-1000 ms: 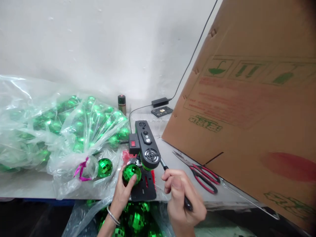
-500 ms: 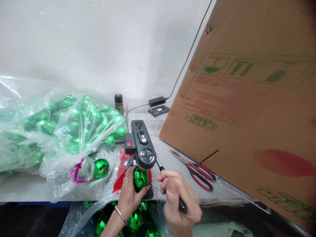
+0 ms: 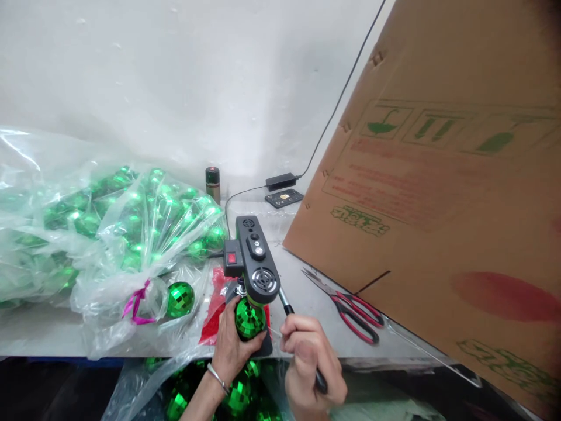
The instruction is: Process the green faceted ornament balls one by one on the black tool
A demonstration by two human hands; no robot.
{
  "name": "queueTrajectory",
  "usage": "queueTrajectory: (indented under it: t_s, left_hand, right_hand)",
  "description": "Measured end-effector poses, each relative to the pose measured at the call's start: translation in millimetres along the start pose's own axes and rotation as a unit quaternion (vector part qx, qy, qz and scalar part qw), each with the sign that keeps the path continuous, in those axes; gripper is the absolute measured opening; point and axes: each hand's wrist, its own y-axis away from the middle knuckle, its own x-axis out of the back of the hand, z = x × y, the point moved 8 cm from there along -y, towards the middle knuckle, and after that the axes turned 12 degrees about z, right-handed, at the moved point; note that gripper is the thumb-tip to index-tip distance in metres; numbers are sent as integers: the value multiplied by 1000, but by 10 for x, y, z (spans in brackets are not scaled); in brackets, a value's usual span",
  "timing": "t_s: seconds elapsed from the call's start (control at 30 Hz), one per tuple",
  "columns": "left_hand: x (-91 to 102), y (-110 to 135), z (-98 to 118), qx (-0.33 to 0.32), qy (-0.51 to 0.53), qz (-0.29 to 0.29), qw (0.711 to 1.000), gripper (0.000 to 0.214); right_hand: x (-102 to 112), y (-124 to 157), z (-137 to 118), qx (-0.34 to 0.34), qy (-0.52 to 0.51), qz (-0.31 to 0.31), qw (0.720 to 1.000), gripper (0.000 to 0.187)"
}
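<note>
Green ball (image 3: pixel 250 319), glossy and faceted, sits in my left hand (image 3: pixel 231 348) — thumb and fingers curved round its sides — with the round-ended black machine (image 3: pixel 258 257) just beyond. To that hand's right, I have my right hand (image 3: pixel 312 362) clenched around a slim metal lever (image 3: pixel 285 300).

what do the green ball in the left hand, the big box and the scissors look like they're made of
Green ball: probably hard plastic with a mirrored finish, judging by its shiny facets.

Box: almost certainly cardboard, matt brown, with printed handling symbols.

Scissors: grey blades look like metal; red-and-black handles could be plastic or rubber.
</note>
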Motion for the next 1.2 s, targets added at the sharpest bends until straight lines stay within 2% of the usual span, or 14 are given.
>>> queueTrajectory:
  t_s: [0.17, 0.57, 0.93, 1.2]
  left_hand:
    - [-9, 13, 25, -13, -7, 2, 1000, 80]
    - [-17, 44, 63, -46, -41, 14, 998, 77]
    - [-38, 70, 35, -78, -52, 24, 995, 79]
    - [-56, 73, 29, -89, -75, 24, 993, 79]
  right_hand:
    - [58, 170, 120, -31, -46, 13, 998, 28]
    - [98, 306, 234, -69, -58, 19, 996, 27]
    - [114, 334, 262, -87, -65, 41, 993, 31]
    - [54, 233, 190, -77, -58, 54, 994, 37]
